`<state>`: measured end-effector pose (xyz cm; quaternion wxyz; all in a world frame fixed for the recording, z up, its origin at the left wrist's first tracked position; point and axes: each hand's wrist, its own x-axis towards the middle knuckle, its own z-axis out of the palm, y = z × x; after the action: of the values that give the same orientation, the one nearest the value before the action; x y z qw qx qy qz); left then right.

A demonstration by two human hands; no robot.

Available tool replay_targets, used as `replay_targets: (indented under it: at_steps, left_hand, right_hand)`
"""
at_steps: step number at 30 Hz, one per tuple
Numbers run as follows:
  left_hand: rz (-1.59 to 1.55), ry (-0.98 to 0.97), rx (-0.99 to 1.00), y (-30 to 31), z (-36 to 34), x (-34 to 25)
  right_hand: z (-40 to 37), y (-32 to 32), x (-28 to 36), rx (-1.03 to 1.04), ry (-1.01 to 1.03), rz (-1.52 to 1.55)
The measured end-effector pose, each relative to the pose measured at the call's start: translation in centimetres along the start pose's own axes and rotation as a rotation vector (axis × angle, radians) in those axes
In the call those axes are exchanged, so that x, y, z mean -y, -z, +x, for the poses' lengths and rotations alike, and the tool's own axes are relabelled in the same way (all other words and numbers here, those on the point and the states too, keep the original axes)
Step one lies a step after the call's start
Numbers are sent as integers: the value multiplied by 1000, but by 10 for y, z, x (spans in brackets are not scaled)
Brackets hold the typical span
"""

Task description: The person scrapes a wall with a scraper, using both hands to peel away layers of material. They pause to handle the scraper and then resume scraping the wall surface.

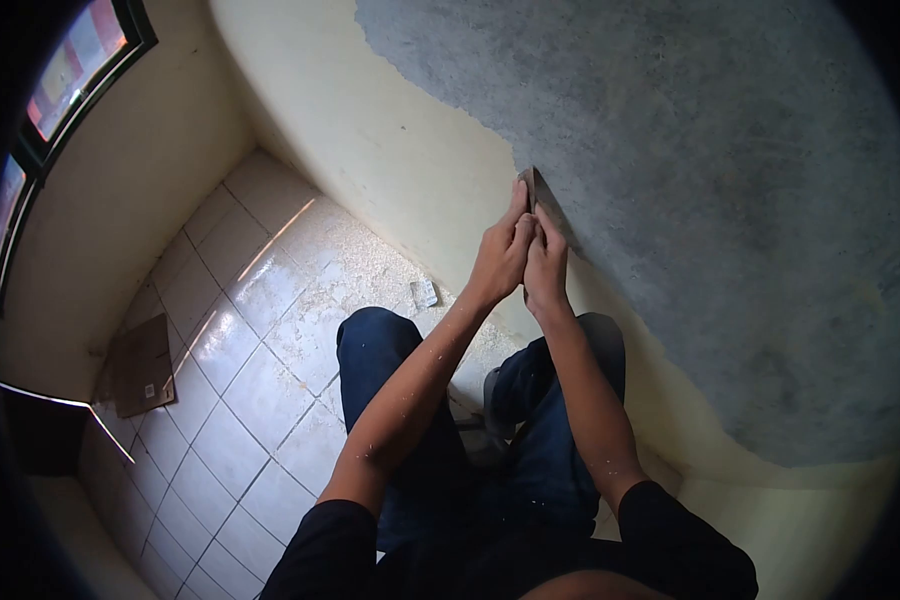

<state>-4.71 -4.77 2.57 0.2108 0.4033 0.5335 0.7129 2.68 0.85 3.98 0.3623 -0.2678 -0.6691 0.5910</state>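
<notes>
Both of my hands are pressed together against the wall, gripping a small flat scraper blade [530, 184] whose tip pokes out above my fingers. My left hand [502, 255] wraps it from the left and my right hand [547, 265] from the right. The blade's edge sits on the border where the cream paint [410, 150] meets the bare grey plaster [710, 170]. Most of the tool is hidden inside my hands. My knees in blue jeans [385, 350] are bent below my arms.
White floor tiles [270, 330] are dusted with paint flakes near the wall. A small flat packet [424, 292] lies on the floor by my left knee. A piece of brown cardboard [142, 365] lies at the left. A window [60, 80] is upper left.
</notes>
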Motion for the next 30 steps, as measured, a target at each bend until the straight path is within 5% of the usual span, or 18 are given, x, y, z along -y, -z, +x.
replay_targets:
  at_steps: [10, 14, 17, 24, 30]
  left_hand:
    - [-3, 11, -39, 5, 6, 0]
    - [289, -157, -37, -4, -9, 8]
    - [35, 131, 52, 4, 5, -16]
    - [123, -30, 5, 13, 14, -16]
    - [75, 26, 8, 15, 12, -24]
  right_hand:
    - [10, -6, -5, 26, 7, 42]
    - [-5, 2, -15, -37, 68, 132]
    - [9, -2, -1, -25, -29, -15]
    - [6, -6, -6, -21, 137, 4]
    - [10, -13, 3, -15, 110, 7]
